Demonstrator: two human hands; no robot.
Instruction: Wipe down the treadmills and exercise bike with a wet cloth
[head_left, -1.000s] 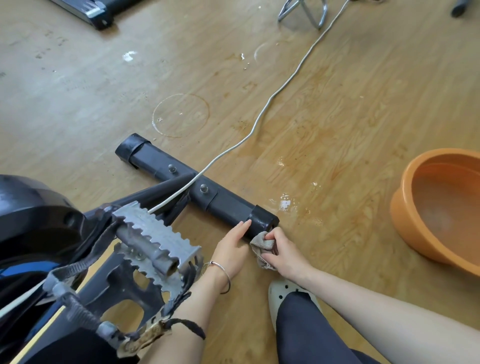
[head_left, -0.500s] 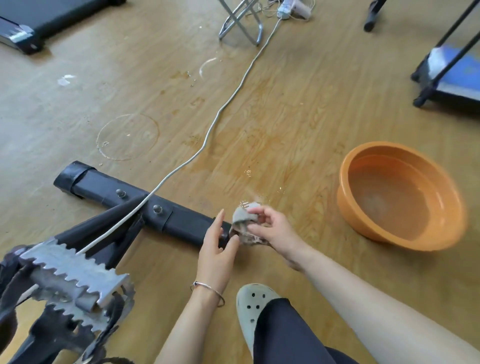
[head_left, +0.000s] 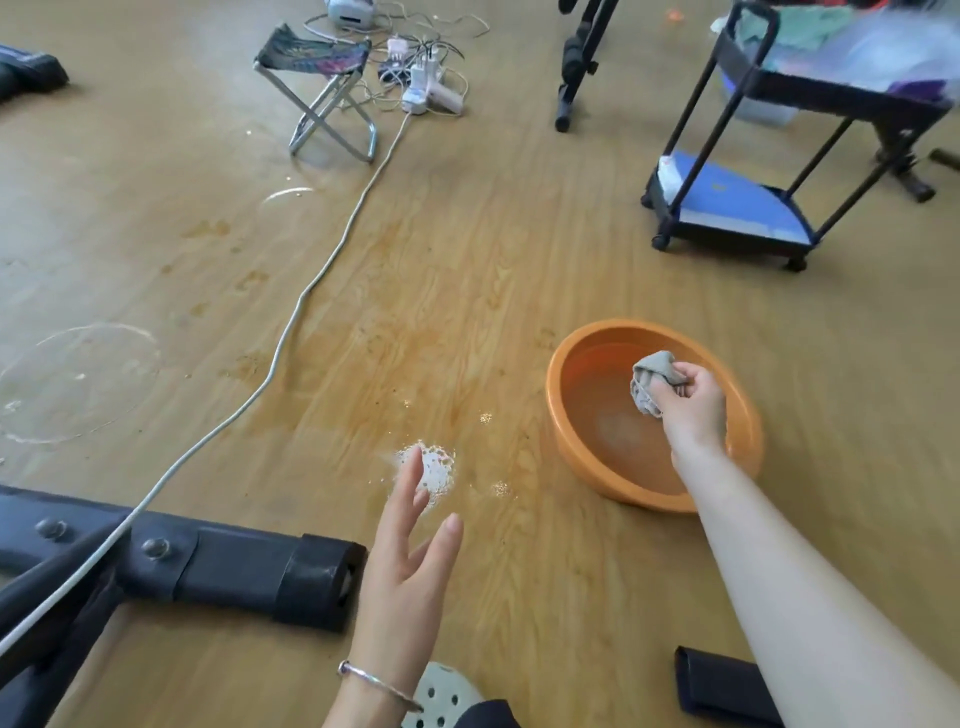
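Right hand (head_left: 693, 402) grips bunched grey cloth (head_left: 652, 382) over orange basin (head_left: 576, 452) on floor. Left hand (head_left: 402, 571) fingers spread, holding nothing, just beside exercise bike base bar (head_left: 234, 571).

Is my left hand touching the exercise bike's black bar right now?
Cannot tell. In the head view the open left hand overlaps the end cap of the black bar, so neither gap nor contact shows plainly.

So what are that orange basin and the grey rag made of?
The orange basin looks like plastic: smooth, evenly coloured, slightly glossy. The grey rag gripped in the right hand seems soft cloth, since it bunches and folds; its fibre is unclear.
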